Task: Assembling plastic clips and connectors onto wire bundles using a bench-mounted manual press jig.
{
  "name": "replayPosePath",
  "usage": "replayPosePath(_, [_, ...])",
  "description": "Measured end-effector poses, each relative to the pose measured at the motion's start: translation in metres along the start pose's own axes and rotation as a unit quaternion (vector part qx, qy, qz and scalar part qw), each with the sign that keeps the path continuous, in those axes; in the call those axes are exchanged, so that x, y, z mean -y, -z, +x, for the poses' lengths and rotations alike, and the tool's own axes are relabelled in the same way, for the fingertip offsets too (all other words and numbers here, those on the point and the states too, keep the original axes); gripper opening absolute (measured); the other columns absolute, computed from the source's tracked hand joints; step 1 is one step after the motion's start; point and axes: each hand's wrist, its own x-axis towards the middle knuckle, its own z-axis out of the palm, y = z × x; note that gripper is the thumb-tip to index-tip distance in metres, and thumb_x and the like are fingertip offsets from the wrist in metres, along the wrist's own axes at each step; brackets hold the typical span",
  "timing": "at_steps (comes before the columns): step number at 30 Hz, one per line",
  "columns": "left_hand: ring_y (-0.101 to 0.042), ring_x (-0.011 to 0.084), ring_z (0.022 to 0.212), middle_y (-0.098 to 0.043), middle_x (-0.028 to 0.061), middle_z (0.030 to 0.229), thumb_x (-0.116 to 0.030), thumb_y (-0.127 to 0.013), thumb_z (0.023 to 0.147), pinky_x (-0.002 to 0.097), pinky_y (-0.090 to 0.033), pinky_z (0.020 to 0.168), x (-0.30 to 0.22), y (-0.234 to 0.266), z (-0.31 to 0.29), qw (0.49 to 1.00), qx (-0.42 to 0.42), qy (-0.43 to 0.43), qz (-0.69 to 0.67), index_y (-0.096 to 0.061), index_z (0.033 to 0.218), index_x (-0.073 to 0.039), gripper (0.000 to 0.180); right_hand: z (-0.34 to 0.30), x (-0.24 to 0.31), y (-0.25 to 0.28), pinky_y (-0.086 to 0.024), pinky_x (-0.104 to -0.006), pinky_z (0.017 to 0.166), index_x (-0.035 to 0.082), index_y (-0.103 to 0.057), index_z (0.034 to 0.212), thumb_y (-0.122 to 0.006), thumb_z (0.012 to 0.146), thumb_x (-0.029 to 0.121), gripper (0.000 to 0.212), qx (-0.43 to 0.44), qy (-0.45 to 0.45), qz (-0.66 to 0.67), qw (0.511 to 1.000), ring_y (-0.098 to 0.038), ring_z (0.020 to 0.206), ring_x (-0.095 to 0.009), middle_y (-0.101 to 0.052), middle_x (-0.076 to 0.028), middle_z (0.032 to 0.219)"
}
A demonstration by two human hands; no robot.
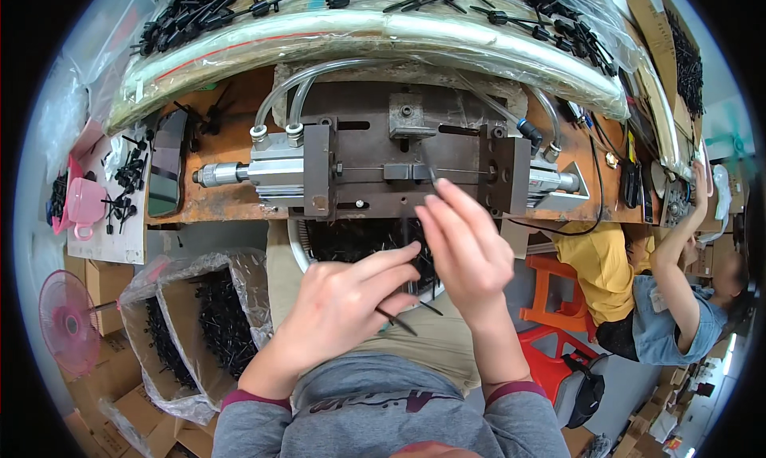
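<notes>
Slender black rod [432, 171] is pinched in the nearer right hand [471, 250], pointing forward at the brown metal fixture [369, 145]; below the fixture, a thin black stem [399, 322] is held by the left hand [339, 302].

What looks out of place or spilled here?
Loose black parts lie scattered on the pale tabletop at far left, between the phone and pink cup. They look odd because many others sit gathered in the lined box; could be intentional. No clear damage visible.

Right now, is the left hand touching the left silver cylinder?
Apart: the head view shows the left silver cylinder beyond the left hand, a clear gap between them.
</notes>
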Motion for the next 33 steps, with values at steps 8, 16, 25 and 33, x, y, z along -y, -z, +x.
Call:
replayPosePath(8, [-0.048,0.0045,0.056,-0.066,0.0055,0.11,-0.014,-0.084,0.069,0.0206,-0.037,0.048,-0.006,0.02,-0.018,0.963,0.021,0.163,-0.214,-0.063,0.1,-0.006,0.038,-0.011,0.014,-0.013,-0.055,-0.0262,0.064,-0.011,-0.065,0.101,-0.065,0.073,-0.001,0.03,0.129,0.022,-0.026,0.991,-0.069,0.079,-0.022,-0.059,-0.024,0.124])
replayPosePath(16, [-0.035,0.0,0.054,-0.063,0.0076,0.111,0.002,-0.076,0.074,0.0155,-0.032,0.051,-0.004,0.012,-0.024,0.889,-0.015,0.224,-0.4,-0.055,0.111,-0.002,0.042,0.012,0.019,-0.002,-0.053,-0.0307,0.066,-0.001,-0.068,0.093,-0.071,0.066,0.01,0.029,0.116,0.019,-0.078,0.99,-0.066,0.071,-0.02,-0.066,-0.016,0.117])
replayPosePath(25, [-0.048,0.0094,0.08,-0.052,0.0111,0.118,-0.016,-0.065,0.085,0.0211,-0.041,0.068,-0.001,-0.003,-0.033,0.826,-0.03,0.212,-0.521,-0.033,0.138,0.004,0.065,-0.006,0.015,-0.007,-0.046,-0.0281,0.061,0.002,-0.062,0.07,-0.06,0.07,0.015,0.014,0.1,0.023,-0.096,0.99,-0.063,0.066,-0.016,-0.063,-0.026,0.114])
replayPosePath(33, [-0.056,0.0114,0.08,-0.061,0.008,0.094,-0.021,-0.045,0.102,0.0232,-0.046,0.072,-0.007,0.003,-0.038,0.864,0.0,0.237,-0.445,-0.048,0.125,0.001,0.032,-0.015,0.011,-0.011,-0.047,-0.0295,0.063,0.004,-0.062,0.077,-0.06,0.072,0.015,0.012,0.026,0.009,-0.053,0.998,-0.064,0.072,-0.018,-0.066,-0.016,0.112])
